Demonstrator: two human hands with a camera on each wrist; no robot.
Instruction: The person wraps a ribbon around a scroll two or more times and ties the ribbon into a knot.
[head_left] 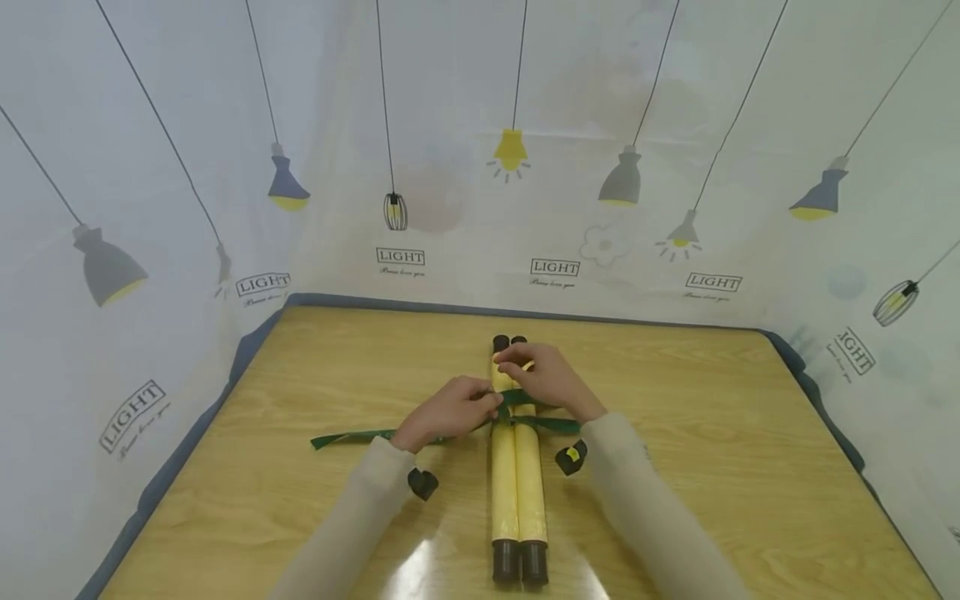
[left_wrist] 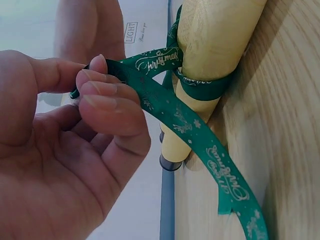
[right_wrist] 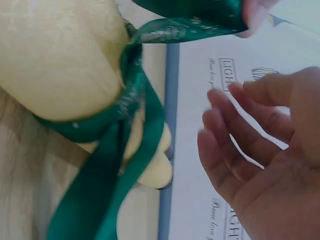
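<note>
Two pale yellow cylindrical rolls with dark brown end caps (head_left: pixel 510 487) are laid side by side, lengthwise away from the person, at the centre of a light wood-grain table (head_left: pixel 697 467). Both are encircled at the midsection by a glossy green ribbon printed with silver "Christmas" lettering (left_wrist: pixel 172 117), which is crossed on their upper face; whether a finished knot is formed cannot be told. One ribbon length is extended to the left over the table, another to the right.

A raised fold of the ribbon is pinched between the thumb and fingers of the left hand (head_left: pixel 453 408), beside the crossing. The right hand (head_left: pixel 551 379) is held above the rolls, beyond the crossing; its fingers are loosely bent, nothing is gripped, and a gap from the ribbon is seen in the right wrist view.

Both forearms are covered by cream sleeves (head_left: pixel 637 483). The table is bordered by a blue-grey edging (head_left: pixel 251 342) and surrounded by a white sheet printed with hanging lamps (head_left: pixel 465 83).
</note>
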